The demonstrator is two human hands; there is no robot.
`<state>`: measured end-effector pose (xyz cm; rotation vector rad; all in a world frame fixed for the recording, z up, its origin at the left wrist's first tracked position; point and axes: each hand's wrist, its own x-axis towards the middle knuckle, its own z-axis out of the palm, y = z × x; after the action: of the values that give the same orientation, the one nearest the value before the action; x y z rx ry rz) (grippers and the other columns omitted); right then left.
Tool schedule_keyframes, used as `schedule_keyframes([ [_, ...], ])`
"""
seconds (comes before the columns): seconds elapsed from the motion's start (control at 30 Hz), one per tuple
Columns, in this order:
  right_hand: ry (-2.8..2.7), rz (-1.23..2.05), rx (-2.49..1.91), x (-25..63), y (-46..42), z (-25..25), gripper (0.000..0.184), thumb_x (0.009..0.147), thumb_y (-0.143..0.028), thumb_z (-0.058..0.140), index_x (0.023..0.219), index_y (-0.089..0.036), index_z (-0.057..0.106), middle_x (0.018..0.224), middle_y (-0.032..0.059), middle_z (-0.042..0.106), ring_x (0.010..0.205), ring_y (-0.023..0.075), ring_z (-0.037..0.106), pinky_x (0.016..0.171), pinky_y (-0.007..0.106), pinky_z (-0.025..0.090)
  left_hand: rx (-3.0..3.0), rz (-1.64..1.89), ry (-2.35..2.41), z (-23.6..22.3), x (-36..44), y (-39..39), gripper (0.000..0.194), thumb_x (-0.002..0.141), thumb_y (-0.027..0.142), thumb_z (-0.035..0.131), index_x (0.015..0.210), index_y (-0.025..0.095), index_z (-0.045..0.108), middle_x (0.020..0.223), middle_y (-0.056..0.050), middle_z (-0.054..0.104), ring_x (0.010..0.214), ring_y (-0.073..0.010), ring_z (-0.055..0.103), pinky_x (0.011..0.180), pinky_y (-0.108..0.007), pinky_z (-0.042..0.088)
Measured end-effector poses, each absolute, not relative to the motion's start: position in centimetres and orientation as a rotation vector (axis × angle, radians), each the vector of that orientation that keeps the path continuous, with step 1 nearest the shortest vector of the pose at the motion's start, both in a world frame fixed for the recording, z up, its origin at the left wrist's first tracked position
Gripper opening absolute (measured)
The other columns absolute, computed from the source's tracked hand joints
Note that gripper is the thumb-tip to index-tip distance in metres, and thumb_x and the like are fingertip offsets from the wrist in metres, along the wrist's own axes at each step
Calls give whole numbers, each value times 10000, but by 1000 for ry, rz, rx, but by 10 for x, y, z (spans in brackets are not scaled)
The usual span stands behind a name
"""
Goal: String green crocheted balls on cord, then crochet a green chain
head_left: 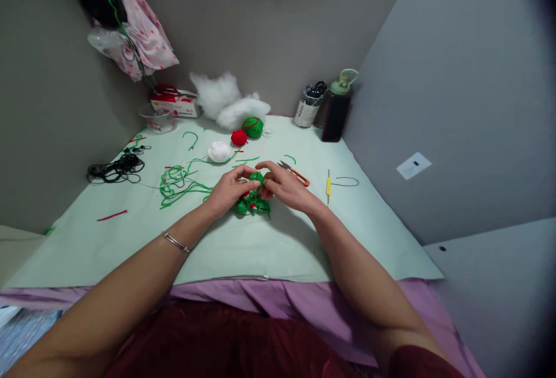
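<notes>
A green crocheted piece [256,178] with a dark strand across it is pinched between my two hands over the middle of the table. My left hand [232,188] holds it from the left, thumb and fingers closed. From the right, my right hand [284,186] closes on the same piece, its index finger bent over the top. Below hangs or lies a green crocheted part with red and white bits [252,206]; whether it is joined to the upper piece is hidden by my fingers. Loose green yarn [178,184] lies tangled left of my left hand.
Orange-handled scissors [299,176] and a yellow-handled crochet hook [329,186] lie to the right. White, red and green yarn balls [219,151] sit behind my hands, before white stuffing [230,103]. A bottle [337,106] and a pen holder [307,109] stand back right. Black cable [119,167] lies left.
</notes>
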<state>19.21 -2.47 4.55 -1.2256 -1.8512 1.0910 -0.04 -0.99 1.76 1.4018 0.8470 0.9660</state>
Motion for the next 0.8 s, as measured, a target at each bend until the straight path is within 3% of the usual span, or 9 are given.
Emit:
schedule_keyframes([
  [0.1, -1746, 920, -1269, 195, -20, 45, 178, 885, -281, 594, 1005, -197, 694, 789, -4, 691, 632, 127, 614, 654, 274, 469, 1389, 961, 904, 18, -2, -8, 361, 786, 432, 819, 1038, 188, 733, 883, -7, 646, 638, -103, 509, 573, -251, 409],
  [0.17, -1684, 965, -1224, 196, -17, 45, 180, 834, -352, 673, 864, -179, 709, 766, 5, 682, 627, 124, 585, 641, 275, 463, 1366, 940, 896, 17, -2, -7, 374, 787, 460, 818, 1031, 185, 751, 854, -14, 647, 655, -115, 525, 582, -257, 416],
  [0.3, -1660, 1060, -1156, 196, -14, 46, 156, 769, -323, 710, 753, -170, 689, 640, -17, 615, 605, 119, 542, 602, 264, 435, 1393, 913, 842, 18, -1, -8, 334, 796, 481, 813, 982, 205, 780, 895, -42, 690, 754, -161, 600, 639, -278, 459],
  [0.47, -1326, 1037, -1079, 202, -11, 52, 199, 755, -349, 749, 768, -179, 646, 681, -18, 631, 585, 91, 536, 550, 224, 409, 1393, 806, 843, 19, 1, -11, 303, 788, 475, 823, 929, 210, 787, 828, -40, 681, 725, -174, 605, 625, -287, 446],
  [0.57, -1246, 1262, -1031, 202, -14, 55, 337, 767, -465, 775, 836, -205, 571, 802, 6, 705, 571, 89, 578, 474, 200, 357, 1363, 786, 827, 20, 2, -13, 306, 817, 497, 796, 899, 203, 767, 788, -33, 657, 686, -164, 589, 596, -282, 425],
  [0.63, -1273, 1470, -1008, 197, -18, 56, 386, 783, -520, 760, 862, -221, 528, 747, -6, 705, 514, 94, 568, 439, 198, 321, 1335, 805, 790, 21, 2, -14, 307, 808, 500, 802, 876, 206, 748, 780, -32, 657, 686, -172, 601, 598, -288, 438],
  [0.73, -1311, 1601, -953, 191, -22, 56, 389, 788, -513, 767, 824, -214, 521, 514, -87, 522, 413, 62, 402, 429, 195, 266, 1335, 792, 742, 24, 2, -14, 276, 805, 465, 808, 868, 209, 728, 810, -38, 682, 698, -174, 622, 613, -292, 456],
  [0.8, -1277, 1573, -921, 190, -21, 56, 411, 759, -498, 805, 776, -204, 517, 469, -135, 348, 413, 35, 245, 433, 190, 199, 1363, 741, 729, 25, 1, -14, 241, 827, 432, 790, 902, 214, 719, 848, -43, 707, 680, -158, 613, 595, -279, 436],
])
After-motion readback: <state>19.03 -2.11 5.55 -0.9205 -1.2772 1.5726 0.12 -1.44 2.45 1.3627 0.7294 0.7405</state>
